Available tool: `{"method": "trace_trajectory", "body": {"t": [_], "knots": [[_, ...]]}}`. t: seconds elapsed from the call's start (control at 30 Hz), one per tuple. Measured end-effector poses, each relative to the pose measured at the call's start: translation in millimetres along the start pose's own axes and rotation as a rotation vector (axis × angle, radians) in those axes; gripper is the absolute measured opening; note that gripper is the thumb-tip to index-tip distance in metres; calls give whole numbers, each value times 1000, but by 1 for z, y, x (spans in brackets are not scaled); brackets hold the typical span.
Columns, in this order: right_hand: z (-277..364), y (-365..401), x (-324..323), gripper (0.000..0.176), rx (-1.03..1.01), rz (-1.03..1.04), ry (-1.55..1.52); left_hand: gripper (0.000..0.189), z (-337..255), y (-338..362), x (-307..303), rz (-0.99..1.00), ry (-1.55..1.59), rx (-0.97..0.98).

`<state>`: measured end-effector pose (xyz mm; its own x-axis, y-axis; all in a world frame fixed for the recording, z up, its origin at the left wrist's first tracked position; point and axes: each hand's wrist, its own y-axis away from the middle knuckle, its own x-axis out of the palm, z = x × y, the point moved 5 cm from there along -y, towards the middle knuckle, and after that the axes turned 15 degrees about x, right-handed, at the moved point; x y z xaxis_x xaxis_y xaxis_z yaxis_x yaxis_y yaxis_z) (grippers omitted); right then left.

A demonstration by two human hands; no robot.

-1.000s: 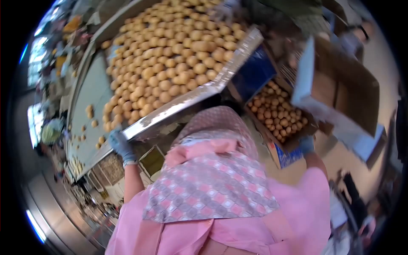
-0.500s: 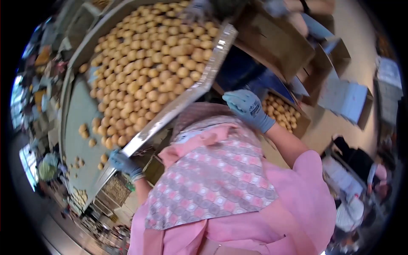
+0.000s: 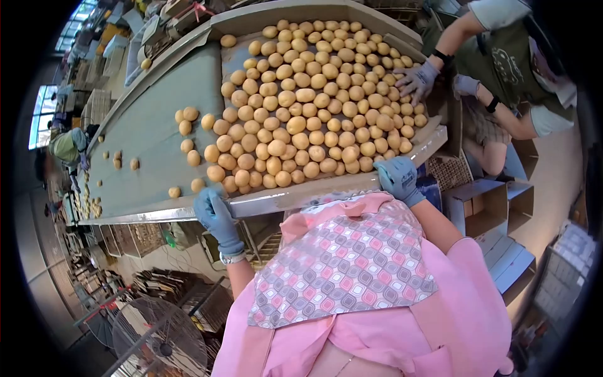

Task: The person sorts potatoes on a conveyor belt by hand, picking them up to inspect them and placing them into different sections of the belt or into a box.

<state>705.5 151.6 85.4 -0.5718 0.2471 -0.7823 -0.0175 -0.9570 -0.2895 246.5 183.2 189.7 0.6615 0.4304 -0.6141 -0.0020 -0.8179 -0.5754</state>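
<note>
A sorting table with a pale metal rim (image 3: 295, 197) stretches in front of me, covered with round yellow-tan produce (image 3: 304, 94) that looks like potatoes. My left hand (image 3: 217, 220), in a blue-grey work glove, has its fingers curled over the rim at the near side, close to a few loose pieces. Farther right, my gloved right hand (image 3: 399, 179) is bent over the same rim, its fingertips beside the nearest produce. No piece shows in either hand.
A green conveyor belt (image 3: 163, 125) with scattered pieces adjoins on the left. At right, a co-worker's gloved hand (image 3: 419, 81) touches the produce. Open cardboard boxes (image 3: 480, 204) stand below on the right; a large fan (image 3: 160, 336) is at lower left.
My right hand has come from above a box of produce onto the table rim. The left hand stays at the rim. My view has turned, showing more belt.
</note>
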Motion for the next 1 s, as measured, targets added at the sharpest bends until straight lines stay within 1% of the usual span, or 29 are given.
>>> {"method": "trace_trajectory", "body": {"t": [0.03, 0.07, 0.1, 0.13, 0.2, 0.23, 0.27, 0.3, 0.37, 0.43, 0.47, 0.53, 0.57, 0.6, 0.63, 0.67, 0.7, 0.73, 0.77, 0.83, 0.9, 0.97, 1.0], "knots": [[-2, -6, 5, 10, 9, 77, 8, 19, -6, -14, 1, 31, 83, -49], [-6, -8, 9, 8, 23, 150, 14, 26, -30, -33, 8, 184, -52, 55], [-10, -9, 12, 7, 37, 222, 20, 39, -52, -47, 20, 339, -186, 157], [-9, -15, 11, 6, 64, 358, 81, 44, -64, -54, 36, 509, -189, 270], [-14, -26, 16, 8, 111, 375, -52, 56, -69, -73, 71, 865, -187, 522], [-17, -34, 19, 9, 135, 382, -118, 56, -52, -83, 82, 903, -198, 564], [-5, -50, 12, 13, -9, 261, -31, 56, -25, -91, 93, 942, -209, 606], [5, -68, 12, 15, -18, 224, -50, 57, 0, -105, 103, 980, -215, 655], [24, -98, 19, 21, -36, 149, -89, 56, 41, -151, 122, 1078, -306, 628], [23, -106, 40, 26, -22, 214, 45, 43, 67, -199, 123, 780, -734, 886], [22, -107, 51, 28, -15, 247, 112, 39, 125, -223, 114, 542, -773, 777], [20, -109, 67, 32, 1, 308, 254, 35, 126, -253, 96, 265, -792, 478], [21, -108, 70, 33, -6, 315, 328, 36, 130, -260, 94, 225, -778, 292], [23, -108, 73, 33, -15, 323, 402, 37, 107, -261, 93, 186, -759, 107], [31, -107, 69, 32, -41, 309, 476, 36, 75, -247, 108, 200, -704, 481], [37, -108, 68, 30, -67, 296, 551, 42, 38, -225, 122, 298, -437, 515], [38, -111, 72, 28, -56, 308, 535, 48, 2, -202, 136, 403, -165, 514], [37, -116, 78, 26, -45, 320, 520, 48, -34, -163, 152, 514, -83, 583], [33, -118, 79, 23, -44, 303, 459, 49, -75, -128, 157, 706, 13, 732], [28, -125, 78, 18, -48, 270, 337, 50, -90, -94, 159, 913, 54, 820], [25, -131, 60, 16, 33, 344, 220, 51, -48, -81, 149, 940, -92, 681], [27, -136, 37, 26, 148, 437, 124, 48, -8, -96, 120, 635, -473, 462], [26, -131, 35, 31, 160, 514, 74, 47, 12, -102, 98, 479, -533, 299]]}}
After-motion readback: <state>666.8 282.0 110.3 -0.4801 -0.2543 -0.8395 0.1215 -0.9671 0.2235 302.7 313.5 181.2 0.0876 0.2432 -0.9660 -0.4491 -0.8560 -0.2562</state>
